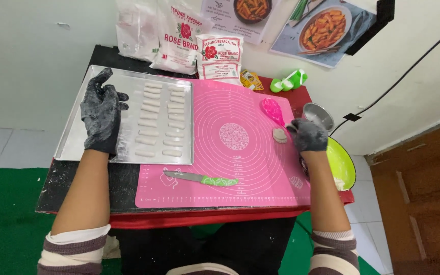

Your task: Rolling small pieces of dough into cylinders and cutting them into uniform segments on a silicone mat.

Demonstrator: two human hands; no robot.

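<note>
My left hand (102, 113), in a flour-dusted black glove, rests open on the metal tray (72, 142), just left of two rows of several white dough sticks (160, 120). My right hand (307, 134), gloved the same, hovers with curled fingers at the right edge of the pink silicone mat (230, 168). Its fingertips are right beside a small round lump of dough (280, 135); whether they grip it is unclear. A pink spoon-like scraper (273, 110) lies just beyond the lump.
A green-handled knife (202, 179) lies near the mat's front edge. Flour bags (179, 38) lean against the wall behind. A small steel bowl (318, 115) and a lime-green bowl (343, 164) sit at the right table edge. Green-white objects (289, 81) lie at the back.
</note>
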